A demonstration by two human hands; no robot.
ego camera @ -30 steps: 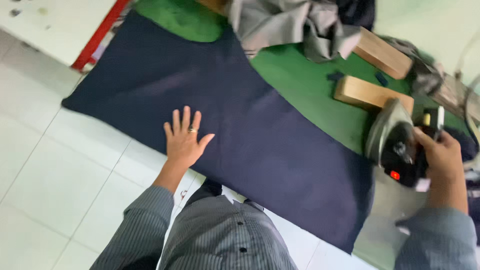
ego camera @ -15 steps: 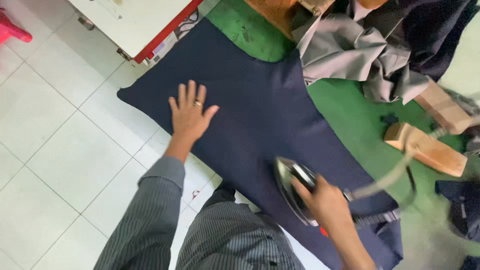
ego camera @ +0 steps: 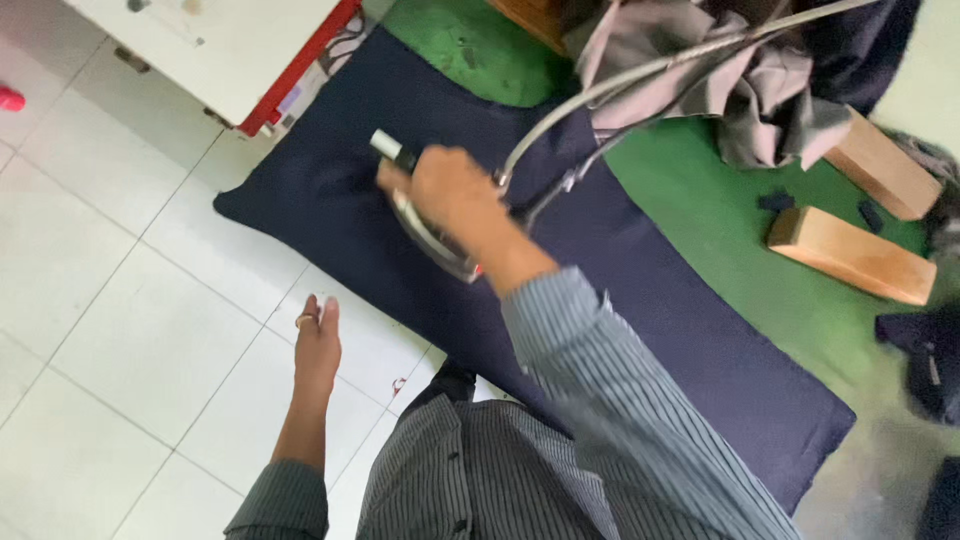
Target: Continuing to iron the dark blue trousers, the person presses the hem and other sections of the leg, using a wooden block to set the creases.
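Gripping the iron, the right hand has carried it from the bench's right end across to the left part of the navy cloth. The left hand has come off the cloth and hangs empty, fingers loosely together, over the floor.

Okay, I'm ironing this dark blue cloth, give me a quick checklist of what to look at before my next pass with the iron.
1. Grip on the iron: the right hand is closed over its handle. Ok.
2. Left hand out of the iron's way: it hangs off the table edge, apart from the dark blue cloth. Ok.
3. Cloth flat ahead of the iron: it looks smooth on the green table cover. Ok.
4. Cord: it arcs up over the grey garment pile, not across the cloth. Ok.
5. Wooden blocks: beside the cloth, not on it. Ok.
6. Iron heat setting: cannot tell.
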